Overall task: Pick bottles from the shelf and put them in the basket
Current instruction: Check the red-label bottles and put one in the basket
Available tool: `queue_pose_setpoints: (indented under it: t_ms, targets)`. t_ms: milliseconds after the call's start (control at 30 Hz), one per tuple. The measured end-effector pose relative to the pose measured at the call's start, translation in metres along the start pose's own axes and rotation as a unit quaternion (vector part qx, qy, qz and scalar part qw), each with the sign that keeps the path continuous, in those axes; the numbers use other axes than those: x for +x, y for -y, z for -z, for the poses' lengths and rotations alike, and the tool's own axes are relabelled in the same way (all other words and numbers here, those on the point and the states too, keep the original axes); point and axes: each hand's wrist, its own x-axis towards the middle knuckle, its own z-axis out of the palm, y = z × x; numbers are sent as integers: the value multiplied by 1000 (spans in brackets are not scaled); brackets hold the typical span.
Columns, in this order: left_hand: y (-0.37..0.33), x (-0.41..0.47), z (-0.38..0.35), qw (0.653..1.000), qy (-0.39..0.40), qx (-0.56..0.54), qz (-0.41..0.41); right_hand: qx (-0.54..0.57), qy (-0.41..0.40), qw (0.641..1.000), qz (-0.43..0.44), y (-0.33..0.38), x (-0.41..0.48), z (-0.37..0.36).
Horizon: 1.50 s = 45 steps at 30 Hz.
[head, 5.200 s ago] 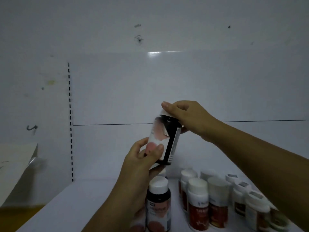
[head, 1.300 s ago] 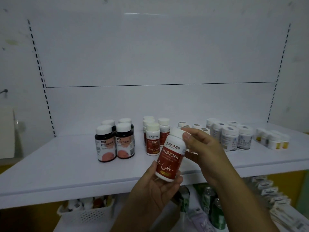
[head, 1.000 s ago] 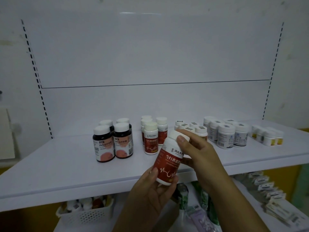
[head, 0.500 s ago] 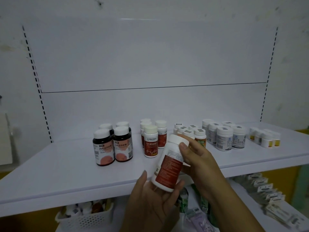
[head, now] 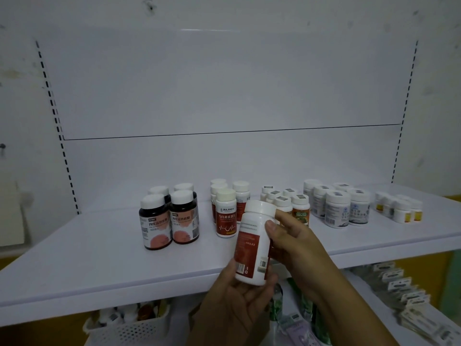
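A person's left hand [head: 234,298] cradles the base of a white plastic bottle with a red label [head: 253,242], while the right hand [head: 296,248] grasps its upper body just below the cap, holding it slightly tilted before the front edge of a white shelf [head: 99,265]. Dark-capped and white bottles [head: 169,216] stand in clusters on it. A white perforated basket [head: 129,328] sits below, at lower left.
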Motion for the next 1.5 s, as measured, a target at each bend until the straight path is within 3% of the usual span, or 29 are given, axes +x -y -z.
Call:
queue_pose_setpoints:
  t_ms: [67,133,233,367,467,667,900,1000,1133,1267,1367,1500]
  targets:
    - [1,3,4,997,17,43,-62,-42,-7,999,-7,1,2,-1]
    - [2,10,10,983,-21,115,-139,-98,-6,995,-5,1,4,-4]
    - [7,15,8,963,-38,172,-205,-78,-10,997,10,-1,4,-5]
    - [3,10,11,964,10,187,-187,-9,-6,1000,-5,-5,9,2]
    - [-1,12,12,964,0,186,-191,6,-2,1000,-9,-7,11,2]
    - [5,26,9,907,-101,267,-309,-81,18,996,-13,-8,10,-2]
    - [0,39,-1,868,-115,342,-341,-76,19,997,3,-17,22,7]
    - [-22,40,-14,808,-129,449,-358,-82,-21,996,17,-25,38,14]
    - [-80,53,-45,643,-176,603,-439,-217,-58,974,24,-44,74,18]
    - [-117,87,-68,498,-197,760,-369,-294,-46,955,18,-64,101,12]
    - [-125,103,-67,455,-202,820,-283,-321,-42,946,23,-73,114,11]
    - [-128,113,-64,456,-216,823,-261,-343,-23,939,5,-84,124,13]
